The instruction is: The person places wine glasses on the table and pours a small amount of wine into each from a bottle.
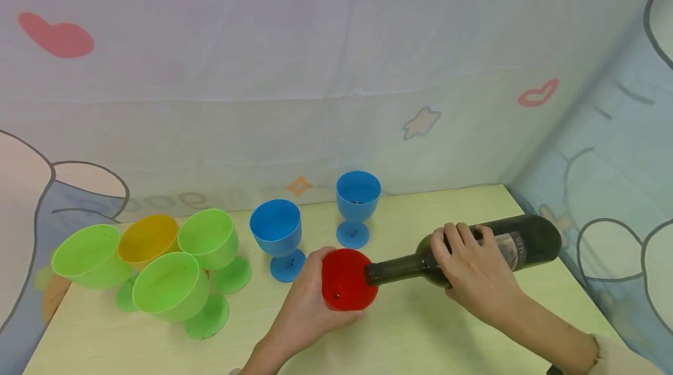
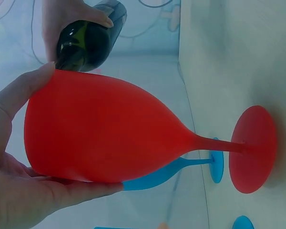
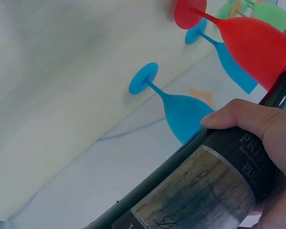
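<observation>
My left hand (image 1: pixel 307 305) grips a red goblet (image 1: pixel 342 281) round its bowl, thumb on one side and fingers on the other. In the left wrist view the goblet's round foot (image 2: pixel 252 150) is close to the tabletop. My right hand (image 1: pixel 481 275) holds a dark green wine bottle (image 1: pixel 531 240) by its body near the shoulder, tipped nearly level. The bottle's mouth overlaps the right rim of the red goblet in the head view. Part of the label (image 3: pixel 195 191) shows in the right wrist view. Any liquid inside is hidden.
Two blue goblets (image 1: pixel 276 229) (image 1: pixel 358 197) stand behind the red one. At the left is a cluster of several light green goblets (image 1: pixel 170 287) and one yellow goblet (image 1: pixel 149 240). A printed cloth (image 1: pixel 315 59) hangs behind the pale table (image 1: pixel 410 340).
</observation>
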### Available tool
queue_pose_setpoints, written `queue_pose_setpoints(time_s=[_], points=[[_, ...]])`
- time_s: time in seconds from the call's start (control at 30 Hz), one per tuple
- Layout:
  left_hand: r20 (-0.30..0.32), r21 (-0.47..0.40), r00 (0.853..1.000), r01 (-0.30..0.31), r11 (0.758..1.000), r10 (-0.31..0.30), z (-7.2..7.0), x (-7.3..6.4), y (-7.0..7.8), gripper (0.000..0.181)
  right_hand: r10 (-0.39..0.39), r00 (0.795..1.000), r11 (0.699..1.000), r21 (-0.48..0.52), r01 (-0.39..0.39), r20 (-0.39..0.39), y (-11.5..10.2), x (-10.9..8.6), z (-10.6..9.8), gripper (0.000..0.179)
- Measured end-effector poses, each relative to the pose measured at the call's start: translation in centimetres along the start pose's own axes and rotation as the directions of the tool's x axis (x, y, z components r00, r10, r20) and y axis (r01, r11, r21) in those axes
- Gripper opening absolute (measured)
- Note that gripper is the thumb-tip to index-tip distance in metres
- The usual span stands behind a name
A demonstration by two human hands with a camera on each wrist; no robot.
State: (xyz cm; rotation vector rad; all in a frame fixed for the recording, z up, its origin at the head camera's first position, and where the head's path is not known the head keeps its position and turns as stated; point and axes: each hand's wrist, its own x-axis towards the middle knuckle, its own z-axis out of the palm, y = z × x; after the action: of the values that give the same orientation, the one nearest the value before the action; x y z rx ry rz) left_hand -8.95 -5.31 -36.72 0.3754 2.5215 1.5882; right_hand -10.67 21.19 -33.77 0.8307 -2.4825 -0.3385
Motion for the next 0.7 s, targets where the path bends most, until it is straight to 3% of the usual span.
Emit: queue_pose_setpoints(time_s=[0.7], points=[[0.001,-0.002,1.0,-0.021,1.0,0.021,0.12,-0.09,-0.25,0.086,-0.048,0.999,0.998,-0.047,0.048,-0.007,0.27,0.59,-1.0,0.077]])
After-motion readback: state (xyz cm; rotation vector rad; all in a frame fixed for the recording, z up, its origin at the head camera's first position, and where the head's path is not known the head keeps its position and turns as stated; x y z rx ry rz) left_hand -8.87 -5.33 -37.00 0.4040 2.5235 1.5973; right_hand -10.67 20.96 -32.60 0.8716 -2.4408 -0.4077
